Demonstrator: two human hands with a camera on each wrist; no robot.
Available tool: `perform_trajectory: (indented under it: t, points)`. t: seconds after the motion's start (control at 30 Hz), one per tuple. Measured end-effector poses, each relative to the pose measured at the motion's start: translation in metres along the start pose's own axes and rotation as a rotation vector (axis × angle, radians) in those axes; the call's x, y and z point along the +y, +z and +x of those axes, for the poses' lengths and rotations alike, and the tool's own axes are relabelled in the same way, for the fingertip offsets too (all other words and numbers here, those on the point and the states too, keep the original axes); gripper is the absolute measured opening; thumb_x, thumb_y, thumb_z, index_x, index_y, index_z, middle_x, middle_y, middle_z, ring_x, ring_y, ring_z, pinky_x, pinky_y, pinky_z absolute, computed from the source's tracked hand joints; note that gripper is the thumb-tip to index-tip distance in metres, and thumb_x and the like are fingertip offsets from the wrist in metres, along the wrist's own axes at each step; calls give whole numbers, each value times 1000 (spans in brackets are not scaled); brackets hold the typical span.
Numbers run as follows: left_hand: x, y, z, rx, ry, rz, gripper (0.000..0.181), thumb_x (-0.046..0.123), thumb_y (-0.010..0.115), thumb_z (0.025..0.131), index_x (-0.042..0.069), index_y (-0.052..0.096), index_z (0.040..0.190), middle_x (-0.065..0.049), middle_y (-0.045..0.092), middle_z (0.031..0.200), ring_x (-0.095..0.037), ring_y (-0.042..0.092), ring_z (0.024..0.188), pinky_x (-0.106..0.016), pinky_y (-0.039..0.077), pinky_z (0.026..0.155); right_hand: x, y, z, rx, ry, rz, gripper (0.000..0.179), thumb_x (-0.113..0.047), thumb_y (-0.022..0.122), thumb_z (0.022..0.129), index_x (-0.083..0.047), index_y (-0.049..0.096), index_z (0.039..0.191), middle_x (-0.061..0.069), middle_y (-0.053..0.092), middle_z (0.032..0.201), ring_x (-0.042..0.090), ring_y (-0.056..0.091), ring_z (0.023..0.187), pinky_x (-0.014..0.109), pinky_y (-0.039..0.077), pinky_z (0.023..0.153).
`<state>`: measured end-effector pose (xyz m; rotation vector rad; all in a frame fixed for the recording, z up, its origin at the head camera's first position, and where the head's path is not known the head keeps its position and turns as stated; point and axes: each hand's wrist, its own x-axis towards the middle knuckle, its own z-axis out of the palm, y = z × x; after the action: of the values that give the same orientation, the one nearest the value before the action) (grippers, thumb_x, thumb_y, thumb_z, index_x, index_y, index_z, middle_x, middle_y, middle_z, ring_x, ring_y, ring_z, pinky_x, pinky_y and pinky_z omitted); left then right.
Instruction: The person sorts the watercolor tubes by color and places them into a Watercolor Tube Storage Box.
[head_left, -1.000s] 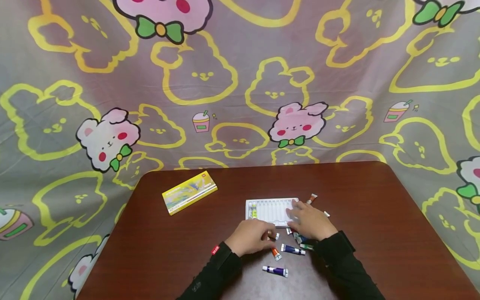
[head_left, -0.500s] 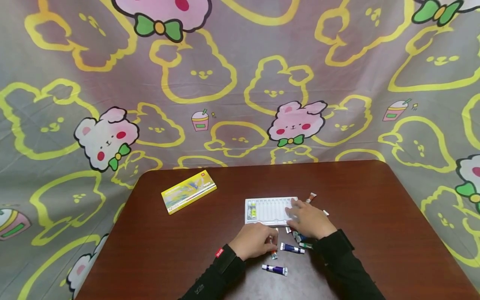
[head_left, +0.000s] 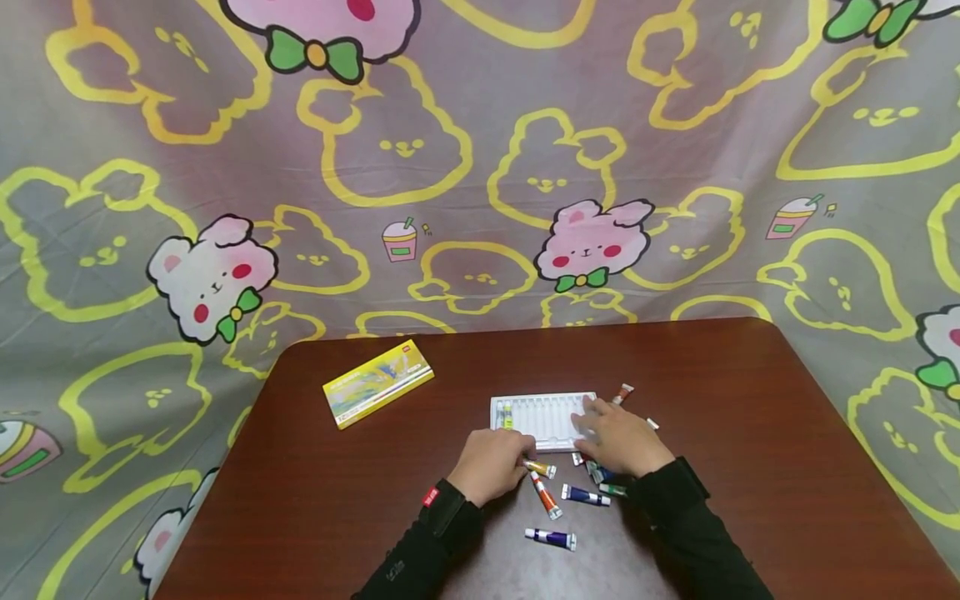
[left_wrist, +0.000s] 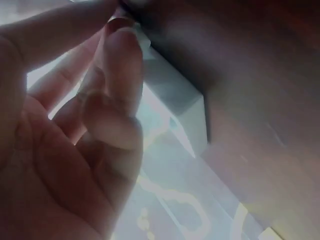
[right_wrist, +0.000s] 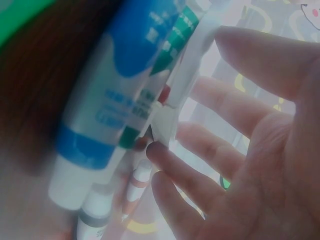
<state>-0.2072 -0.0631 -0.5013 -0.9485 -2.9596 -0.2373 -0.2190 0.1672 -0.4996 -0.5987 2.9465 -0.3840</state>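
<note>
My left hand (head_left: 491,465) is at the near left of a white ribbed plastic tray (head_left: 551,445). Its curled fingers pinch the cap end of a yellow paint tube (head_left: 540,468); in the left wrist view the thumb and fingertips (left_wrist: 122,42) meet, with the tube mostly hidden. Below lies an orange-red paint tube (head_left: 545,496). My right hand (head_left: 626,437) rests on the tray's right end, fingers spread. Close beside it in the right wrist view are a blue paint tube (right_wrist: 100,100) and a green one (right_wrist: 131,137). Two tubes, one yellow (head_left: 507,417), occupy the tray's left slots.
A dark blue tube (head_left: 585,497) and a purple tube (head_left: 551,539) lie nearer the front of the brown table (head_left: 300,500). A brownish tube (head_left: 623,393) lies behind my right hand. The yellow box (head_left: 378,384) is at the back left, before a patterned cloth (head_left: 480,167).
My left hand dipped over the orange-red and yellow tubes, then moved up and left toward the tray, uncovering both. The right hand has stayed on the tray's right end.
</note>
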Motion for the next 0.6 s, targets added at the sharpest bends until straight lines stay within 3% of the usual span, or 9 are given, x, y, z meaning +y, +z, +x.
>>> perform_trajectory:
  t: [0.13, 0.27, 0.4, 0.6]
  points:
    - [-1, 3, 1, 37, 30, 28, 8, 22, 79, 78, 25, 72, 81, 10, 70, 75, -7, 57, 66, -31, 48, 59, 1, 1, 0, -3, 7, -1, 50, -40, 63, 92, -16, 60, 136, 16, 46, 150, 36, 42, 134, 60, 44, 102]
    - [-1, 1, 1, 35, 61, 56, 11, 22, 80, 78, 23, 69, 79, 9, 63, 75, -7, 53, 63, -29, 46, 56, 1, 1, 0, 7, -3, 1, 50, -40, 64, 92, -15, 60, 136, 16, 46, 150, 36, 42, 134, 59, 45, 102]
    - [-2, -3, 1, -19, 108, 72, 10, 21, 78, 81, 22, 67, 83, 8, 61, 79, -7, 51, 65, -28, 47, 59, 2, 1, -1, 12, -11, 1, 49, -39, 63, 92, -15, 60, 135, 17, 47, 149, 35, 43, 134, 58, 45, 102]
    - [-4, -6, -1, -98, 120, -3, 11, 21, 77, 83, 25, 74, 93, 7, 68, 86, -8, 54, 72, -27, 52, 72, 3, 2, 0, -1, -1, 2, 51, -40, 64, 91, -16, 60, 136, 15, 46, 150, 35, 42, 134, 59, 45, 102]
